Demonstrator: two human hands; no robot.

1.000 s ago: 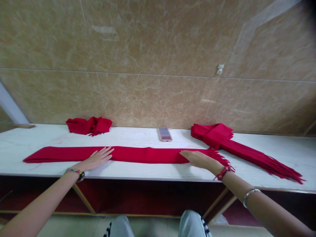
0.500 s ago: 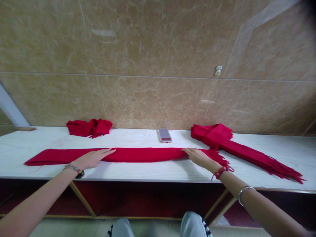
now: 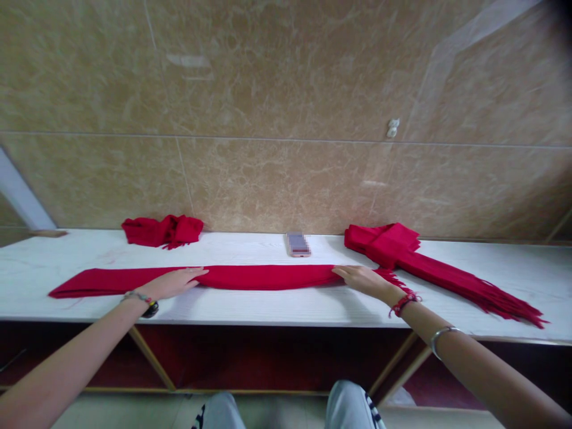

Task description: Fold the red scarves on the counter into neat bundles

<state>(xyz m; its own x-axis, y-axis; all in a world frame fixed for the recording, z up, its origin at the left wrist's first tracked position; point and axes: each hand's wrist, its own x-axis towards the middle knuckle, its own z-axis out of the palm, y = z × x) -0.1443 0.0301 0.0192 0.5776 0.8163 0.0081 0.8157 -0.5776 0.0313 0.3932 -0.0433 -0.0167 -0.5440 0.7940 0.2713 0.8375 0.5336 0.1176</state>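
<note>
A long red scarf (image 3: 270, 277) lies folded into a narrow strip across the white countertop, its fringe at the right end partly behind my wrist. My left hand (image 3: 172, 282) is closed on the strip left of its middle, fingers along the top and the thumb near the front edge. Toward the fringed end, my right hand (image 3: 360, 280) grips the same scarf, and the cloth creases beside its fingertips. Between the hands the front edge bows slightly. The undersides of both hands are hidden.
A bunched red scarf (image 3: 161, 231) rests against the tiled wall at back left. Another red scarf (image 3: 388, 244), its fringe trailing right, lies at back right. A phone (image 3: 298, 244) sits between them. Open shelves (image 3: 277, 357) are below the counter's front edge.
My left hand has shifted slightly right, and its fingers have drawn closer together. My right hand has moved a little right on the scarf. The scarf's left end has slid slightly right.
</note>
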